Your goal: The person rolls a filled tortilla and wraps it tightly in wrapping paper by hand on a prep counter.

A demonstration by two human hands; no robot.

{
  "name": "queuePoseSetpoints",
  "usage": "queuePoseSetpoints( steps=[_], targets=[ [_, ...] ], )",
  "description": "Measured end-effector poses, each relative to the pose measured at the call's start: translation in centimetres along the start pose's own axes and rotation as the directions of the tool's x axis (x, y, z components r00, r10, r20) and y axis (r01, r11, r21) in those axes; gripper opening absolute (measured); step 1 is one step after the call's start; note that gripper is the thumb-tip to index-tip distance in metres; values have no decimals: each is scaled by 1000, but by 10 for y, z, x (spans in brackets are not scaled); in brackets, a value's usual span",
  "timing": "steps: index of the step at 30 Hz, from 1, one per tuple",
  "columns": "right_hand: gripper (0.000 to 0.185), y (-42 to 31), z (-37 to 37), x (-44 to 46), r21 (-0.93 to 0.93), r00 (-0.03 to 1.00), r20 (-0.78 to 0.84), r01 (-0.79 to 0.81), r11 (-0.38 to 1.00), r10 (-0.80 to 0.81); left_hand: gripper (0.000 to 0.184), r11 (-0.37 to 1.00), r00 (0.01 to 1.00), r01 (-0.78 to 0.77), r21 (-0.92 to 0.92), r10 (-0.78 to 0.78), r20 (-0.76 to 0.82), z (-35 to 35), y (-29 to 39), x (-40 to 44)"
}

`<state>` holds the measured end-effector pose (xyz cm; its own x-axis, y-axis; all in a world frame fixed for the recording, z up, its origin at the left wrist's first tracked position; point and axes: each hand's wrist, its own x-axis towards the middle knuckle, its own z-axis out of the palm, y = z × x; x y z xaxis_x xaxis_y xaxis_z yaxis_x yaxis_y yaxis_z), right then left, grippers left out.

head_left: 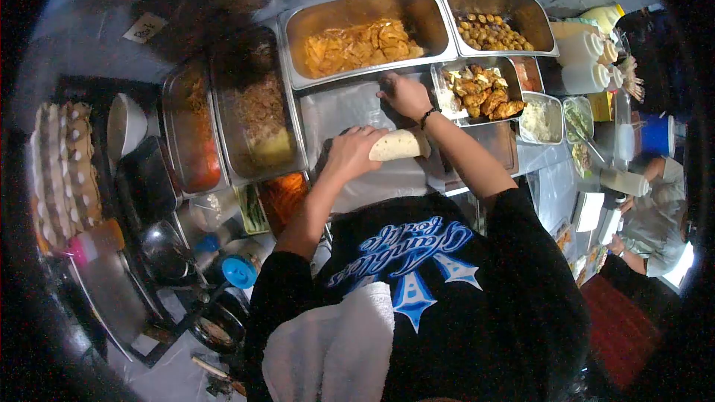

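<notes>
My left hand point(353, 153) is closed around one end of a folded flour tortilla point(398, 146), which lies over the pale work surface point(339, 108). Whatever filling the tortilla has is hidden inside the fold. Just beyond it, my right hand point(407, 95), with a dark bracelet at the wrist, is curled near the front rim of a steel pan of orange-brown sauced food point(365, 46). Its fingers are bent inward, and I cannot make out what they hold, if anything. Right of that hand sits a tray of browned chicken pieces point(488, 93).
Pans of shredded meat point(257, 97) and reddish food point(197, 134) flank the left. A pan of small round brown pieces point(495, 32) stands at back right, near squeeze bottles point(585, 74). Egg cartons point(63, 171) are far left. Another person point(648, 216) works at right.
</notes>
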<state>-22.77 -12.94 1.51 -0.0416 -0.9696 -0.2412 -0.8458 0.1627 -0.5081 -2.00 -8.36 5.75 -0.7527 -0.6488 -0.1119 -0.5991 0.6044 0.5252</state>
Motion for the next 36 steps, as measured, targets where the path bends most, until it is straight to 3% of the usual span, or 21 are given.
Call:
queuePoseSetpoints(
  steps=[6, 8, 12, 15, 21, 25, 28, 32, 34, 36],
  targets=[
    [26, 7, 6, 11, 4, 985, -97, 143, 990, -142, 66, 999, 998, 26, -25, -25, 62, 1, -4, 2],
    [20, -6, -4, 4, -124, 988, -96, 108, 986, -120, 68, 999, 995, 41, -29, -38, 91, 0, -3, 4],
    [14, 2, 6, 0, -181, 908, -239, 306, 935, -344, 67, 998, 992, 55, -14, -53, 117, -3, -1, 3],
    [14, 5, 6, 1, -247, 879, -237, 357, 901, -413, 67, 998, 994, 45, -37, -41, 97, -2, -3, 3],
    [16, 7, 2, 16, -356, 917, -73, 342, 869, -391, 63, 1000, 997, -9, -21, 10, 76, -1, -1, 1],
    [19, 10, 6, 17, -372, 926, -74, 319, 872, -370, 64, 1000, 994, 13, -17, -12, 112, 2, 3, -2],
    [21, 8, 4, 16, -355, 895, -138, 356, 865, -425, 64, 997, 999, -14, -71, 17, 41, 6, 2, -5],
    [20, -5, -6, 6, -317, 972, -17, 216, 923, -233, 64, 999, 997, 11, -49, -8, 79, 3, 4, -6],
    [21, -12, -12, -21, -167, 980, -128, 132, 977, -154, 62, 996, 994, 40, -79, -32, 108, -1, 5, -6],
    [35, -27, -36, -68, 109, 953, -252, 199, 974, -167, 64, 995, 998, 18, -98, -11, 68, 11, -4, -9]
  ],
)
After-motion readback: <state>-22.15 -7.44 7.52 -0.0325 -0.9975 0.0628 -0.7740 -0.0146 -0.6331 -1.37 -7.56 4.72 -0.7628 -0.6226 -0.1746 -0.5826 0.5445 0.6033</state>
